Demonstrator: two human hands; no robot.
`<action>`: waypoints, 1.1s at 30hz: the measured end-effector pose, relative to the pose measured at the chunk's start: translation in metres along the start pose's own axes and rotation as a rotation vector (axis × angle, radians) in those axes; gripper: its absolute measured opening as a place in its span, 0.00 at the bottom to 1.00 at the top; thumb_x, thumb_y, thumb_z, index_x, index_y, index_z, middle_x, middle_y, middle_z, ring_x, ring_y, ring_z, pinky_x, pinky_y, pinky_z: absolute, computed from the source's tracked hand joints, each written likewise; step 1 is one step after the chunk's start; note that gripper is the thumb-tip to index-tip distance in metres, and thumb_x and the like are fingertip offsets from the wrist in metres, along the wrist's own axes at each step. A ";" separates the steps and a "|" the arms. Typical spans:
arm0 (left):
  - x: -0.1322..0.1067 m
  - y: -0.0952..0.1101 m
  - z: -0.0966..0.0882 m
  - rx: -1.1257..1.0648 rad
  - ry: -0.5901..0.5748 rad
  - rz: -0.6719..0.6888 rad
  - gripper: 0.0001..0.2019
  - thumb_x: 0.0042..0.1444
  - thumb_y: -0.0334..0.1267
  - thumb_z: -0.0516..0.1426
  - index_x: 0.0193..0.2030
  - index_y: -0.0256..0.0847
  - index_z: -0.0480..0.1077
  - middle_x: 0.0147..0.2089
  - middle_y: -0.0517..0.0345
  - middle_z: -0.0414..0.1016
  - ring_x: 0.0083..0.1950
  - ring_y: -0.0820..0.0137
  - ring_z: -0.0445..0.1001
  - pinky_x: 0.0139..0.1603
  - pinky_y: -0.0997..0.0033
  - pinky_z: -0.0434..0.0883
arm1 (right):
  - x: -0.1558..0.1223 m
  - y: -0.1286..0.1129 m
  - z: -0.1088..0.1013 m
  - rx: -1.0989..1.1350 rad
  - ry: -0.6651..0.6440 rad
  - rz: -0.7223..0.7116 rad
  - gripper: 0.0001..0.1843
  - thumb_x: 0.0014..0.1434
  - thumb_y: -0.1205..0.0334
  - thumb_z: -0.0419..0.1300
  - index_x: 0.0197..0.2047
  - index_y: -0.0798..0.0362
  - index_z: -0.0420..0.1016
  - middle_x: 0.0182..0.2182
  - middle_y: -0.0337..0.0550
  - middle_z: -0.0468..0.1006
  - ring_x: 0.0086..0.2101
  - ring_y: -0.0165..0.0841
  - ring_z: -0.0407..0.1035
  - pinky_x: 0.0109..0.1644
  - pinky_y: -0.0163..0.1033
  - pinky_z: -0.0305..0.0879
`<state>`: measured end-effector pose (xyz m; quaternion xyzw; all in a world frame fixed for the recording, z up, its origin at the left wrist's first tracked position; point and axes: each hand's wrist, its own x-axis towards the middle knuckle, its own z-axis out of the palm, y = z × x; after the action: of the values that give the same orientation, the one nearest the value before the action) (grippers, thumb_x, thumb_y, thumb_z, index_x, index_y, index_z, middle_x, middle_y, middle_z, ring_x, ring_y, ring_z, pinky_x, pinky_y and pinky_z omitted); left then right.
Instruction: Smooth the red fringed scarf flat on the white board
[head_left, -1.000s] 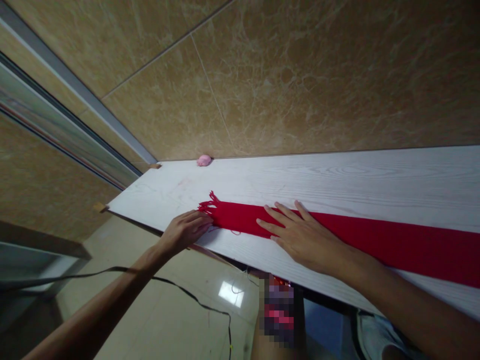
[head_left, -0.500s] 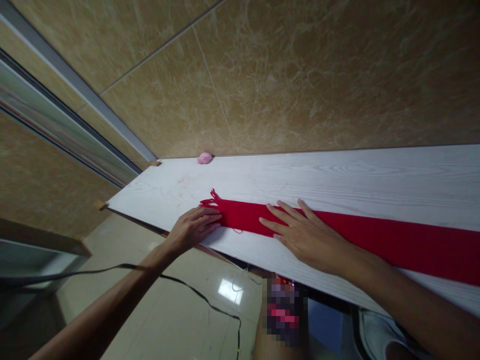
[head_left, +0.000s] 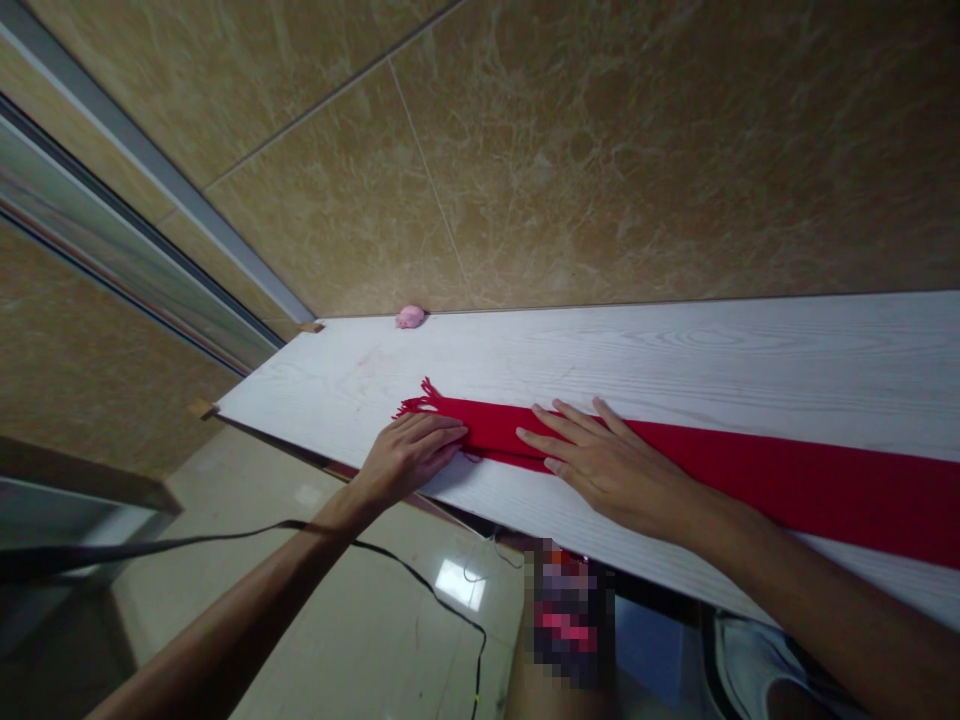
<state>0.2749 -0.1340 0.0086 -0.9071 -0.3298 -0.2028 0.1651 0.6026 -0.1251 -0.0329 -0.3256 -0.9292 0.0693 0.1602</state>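
A long red scarf [head_left: 750, 475] with a fringed end [head_left: 421, 400] lies stretched along a white wood-grain tabletop [head_left: 637, 360]. My left hand [head_left: 411, 455] rests flat on the near edge of the scarf close to the fringe, fingers together and extended. My right hand [head_left: 600, 460] lies palm down on the scarf a little to the right, fingers spread and stretched out. Between the two hands the scarf's near edge looks slightly folded or bunched.
A small pink object [head_left: 409, 317] sits at the table's back edge against the beige tiled wall [head_left: 600, 150]. A black cable [head_left: 405, 580] runs across the glossy floor below the table. A window or door frame [head_left: 112, 230] is at the left.
My left hand has slid to the right along the scarf's near edge, closer to my right hand. The right hand has barely shifted.
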 end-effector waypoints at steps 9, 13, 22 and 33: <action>-0.019 -0.013 -0.010 -0.017 -0.038 0.016 0.10 0.72 0.34 0.57 0.52 0.40 0.80 0.48 0.54 0.86 0.46 0.69 0.84 0.48 0.67 0.82 | -0.002 0.002 0.007 -0.119 0.008 -0.064 0.37 0.68 0.73 0.51 0.77 0.40 0.60 0.76 0.51 0.56 0.74 0.54 0.49 0.71 0.75 0.50; -0.020 -0.018 -0.008 -0.014 -0.035 -0.036 0.11 0.72 0.36 0.58 0.55 0.41 0.80 0.50 0.51 0.85 0.49 0.67 0.84 0.50 0.65 0.83 | -0.001 0.002 0.004 -0.147 -0.023 -0.073 0.37 0.68 0.72 0.51 0.77 0.41 0.60 0.76 0.54 0.56 0.74 0.56 0.49 0.70 0.77 0.51; -0.024 -0.021 -0.010 0.024 0.046 -0.022 0.07 0.70 0.35 0.60 0.48 0.40 0.80 0.43 0.55 0.85 0.42 0.71 0.83 0.45 0.69 0.82 | -0.001 0.003 0.003 -0.099 -0.033 -0.069 0.37 0.68 0.72 0.51 0.77 0.41 0.60 0.76 0.53 0.56 0.74 0.55 0.47 0.71 0.77 0.48; -0.025 -0.018 -0.014 -0.015 -0.003 0.002 0.08 0.71 0.34 0.58 0.49 0.40 0.80 0.45 0.54 0.85 0.42 0.71 0.83 0.45 0.70 0.82 | 0.000 0.002 0.002 -0.078 -0.031 -0.056 0.36 0.68 0.72 0.51 0.76 0.42 0.62 0.76 0.53 0.57 0.74 0.55 0.49 0.71 0.76 0.48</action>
<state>0.2421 -0.1400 0.0120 -0.9090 -0.3274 -0.2039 0.1580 0.6033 -0.1237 -0.0357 -0.3045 -0.9423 0.0335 0.1347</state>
